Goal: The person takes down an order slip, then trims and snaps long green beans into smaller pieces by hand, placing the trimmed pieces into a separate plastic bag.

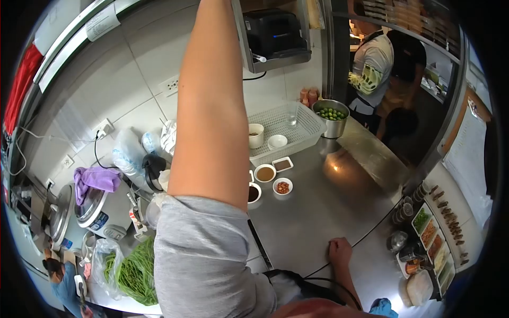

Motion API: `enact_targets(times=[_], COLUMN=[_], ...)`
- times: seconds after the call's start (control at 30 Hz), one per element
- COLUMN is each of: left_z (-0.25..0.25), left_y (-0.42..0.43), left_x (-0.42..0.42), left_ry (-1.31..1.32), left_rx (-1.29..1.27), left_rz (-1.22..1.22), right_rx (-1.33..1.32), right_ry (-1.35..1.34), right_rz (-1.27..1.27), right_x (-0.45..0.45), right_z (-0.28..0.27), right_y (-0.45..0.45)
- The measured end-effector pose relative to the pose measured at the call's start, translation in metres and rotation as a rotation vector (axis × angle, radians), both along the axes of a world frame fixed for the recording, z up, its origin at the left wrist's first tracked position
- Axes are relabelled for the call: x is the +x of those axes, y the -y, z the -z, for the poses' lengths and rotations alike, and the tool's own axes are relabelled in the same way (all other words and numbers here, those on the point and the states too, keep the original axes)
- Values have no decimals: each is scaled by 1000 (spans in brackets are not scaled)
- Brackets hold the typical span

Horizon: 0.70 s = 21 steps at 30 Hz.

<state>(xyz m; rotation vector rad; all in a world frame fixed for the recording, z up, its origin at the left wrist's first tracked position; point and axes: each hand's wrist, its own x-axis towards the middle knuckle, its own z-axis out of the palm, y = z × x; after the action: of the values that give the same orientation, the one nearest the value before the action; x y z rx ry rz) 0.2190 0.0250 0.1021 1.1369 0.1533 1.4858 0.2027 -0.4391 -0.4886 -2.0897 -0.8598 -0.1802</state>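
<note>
R grip (340,251) rests on the counter (302,228), fingers curled; can't tell if fully closed or empty. Nearest dish, the nut bowl (282,193), sits fwd & L of it, well apart; round, no long axis. L arm (212,106) runs up out of frame; L grip unseen, state unknown, so can't say which is nearer.

Right hand (340,252) rests on the steel counter (302,225)

Two cookers (108,214) (61,212), one basket (313,126), one purple cloth (101,179)
</note>
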Motion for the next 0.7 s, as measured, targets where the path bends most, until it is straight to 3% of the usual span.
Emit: enact_targets(times=[0.17,0.3,0.37,0.4,0.5,0.6,0.67,0.7], left_z=[32,19,25,24,20,46,46,48], left_y=[10,-70,-1,-15,-56,-12,-46,-24], left_x=[-66,-178,-203,-224,-243,-199,-167,-146], left_ry=[261,293,443,439,200,51,-39,-47], left_rx=[-54,-62,-109,116,76,78,142,95], left_rz=[-22,-177,-349,-220,-236,-98,45,-62], right_rx=[23,35,30,27,12,18,0,-11], right_ry=[3,-4,25,38,74,65,69,72], right_rz=[0,-1,-6,-9,-36,-43,-27,-14], right_x=[-1,0,-1,-1,0,1,1,1], right_z=[-2,2,0,-1,-1,2,5,7], right_y=[0,-1,-1,-1,-2,-2,-1,0])
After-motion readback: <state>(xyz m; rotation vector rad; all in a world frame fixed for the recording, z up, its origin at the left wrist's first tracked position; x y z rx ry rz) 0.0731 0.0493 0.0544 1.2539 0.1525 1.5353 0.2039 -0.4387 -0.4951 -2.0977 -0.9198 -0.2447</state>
